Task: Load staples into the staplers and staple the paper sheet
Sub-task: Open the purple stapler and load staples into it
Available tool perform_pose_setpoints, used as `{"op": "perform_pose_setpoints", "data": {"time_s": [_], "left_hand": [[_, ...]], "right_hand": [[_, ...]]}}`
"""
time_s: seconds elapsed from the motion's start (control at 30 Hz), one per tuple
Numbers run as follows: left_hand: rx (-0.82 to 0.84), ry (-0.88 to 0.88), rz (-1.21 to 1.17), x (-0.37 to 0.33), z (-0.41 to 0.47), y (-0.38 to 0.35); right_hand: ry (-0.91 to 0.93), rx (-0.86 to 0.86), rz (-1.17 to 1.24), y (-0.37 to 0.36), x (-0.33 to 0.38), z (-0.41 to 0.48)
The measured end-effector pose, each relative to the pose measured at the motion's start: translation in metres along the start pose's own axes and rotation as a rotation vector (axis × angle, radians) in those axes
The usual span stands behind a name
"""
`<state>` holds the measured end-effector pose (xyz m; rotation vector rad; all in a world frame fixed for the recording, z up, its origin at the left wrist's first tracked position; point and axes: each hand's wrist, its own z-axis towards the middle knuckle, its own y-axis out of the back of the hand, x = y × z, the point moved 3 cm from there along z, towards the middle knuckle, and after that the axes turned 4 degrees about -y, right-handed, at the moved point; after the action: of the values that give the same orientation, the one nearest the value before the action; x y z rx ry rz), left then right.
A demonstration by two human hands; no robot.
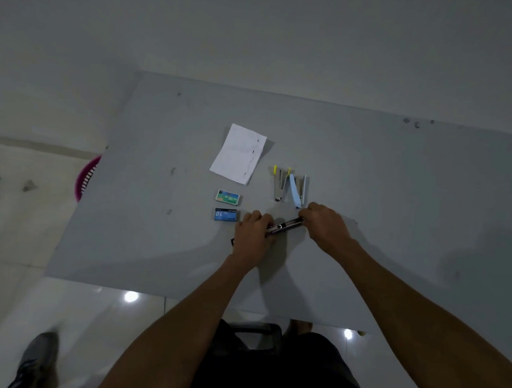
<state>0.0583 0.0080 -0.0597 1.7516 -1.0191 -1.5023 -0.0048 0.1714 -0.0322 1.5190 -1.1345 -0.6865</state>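
Hands met over a dark stapler (pixel 284 226) near the middle of the grey table (pixel 399 204): the left hand (pixel 250 239) gripped its near end, the right hand (pixel 325 223) pinched its far end. Beyond it lay a yellow-tipped stapler (pixel 278 184) and a blue stapler (pixel 298 190), both hinged open, with two staple boxes (pixel 226 205) and the paper sheet (pixel 238 153) to their left.

A dim, bluish-grey picture from a head camera, with soft detail throughout and wide-angle bending toward the edges. Two small bright glare spots (pixel 131 296) shine on the glossy floor (pixel 93 334) below the table (pixel 126 215), and faint shadows of the arms spread across the tabletop. A shoe (pixel 38 357) at the lower left is smeared by motion blur.
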Motion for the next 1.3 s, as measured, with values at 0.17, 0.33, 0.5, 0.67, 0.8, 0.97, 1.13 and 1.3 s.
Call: {"op": "perform_pose_setpoints", "data": {"time_s": [0.17,0.33,0.5,0.67,0.8,0.97,1.13,1.3], "left_hand": [[-0.076,-0.033,0.052,0.016,-0.007,0.021],[-0.185,0.041,0.094,0.047,-0.016,0.064],[-0.030,0.112,0.289,0.076,-0.013,0.071],[0.047,0.129,0.333,0.075,-0.007,0.065],[0.050,0.140,0.262,0.071,-0.005,0.062],[-0.066,0.074,-0.001,0.050,0.007,0.071],[-0.158,-0.014,-0.172,0.005,0.026,0.094],[-0.182,-0.068,-0.231,-0.025,0.043,0.109]], "right_hand": [[-0.042,0.055,0.016,0.004,0.002,-0.002],[-0.058,-0.017,0.061,0.018,0.009,-0.007],[-0.054,-0.085,0.059,0.031,0.026,-0.001],[-0.035,-0.119,0.102,0.035,0.042,0.006],[-0.045,-0.148,0.215,0.037,0.051,0.011],[-0.134,-0.176,0.581,0.044,0.057,0.022],[-0.277,-0.083,0.960,0.055,0.055,0.027],[-0.324,-0.095,1.225,0.071,0.045,0.027]]}}
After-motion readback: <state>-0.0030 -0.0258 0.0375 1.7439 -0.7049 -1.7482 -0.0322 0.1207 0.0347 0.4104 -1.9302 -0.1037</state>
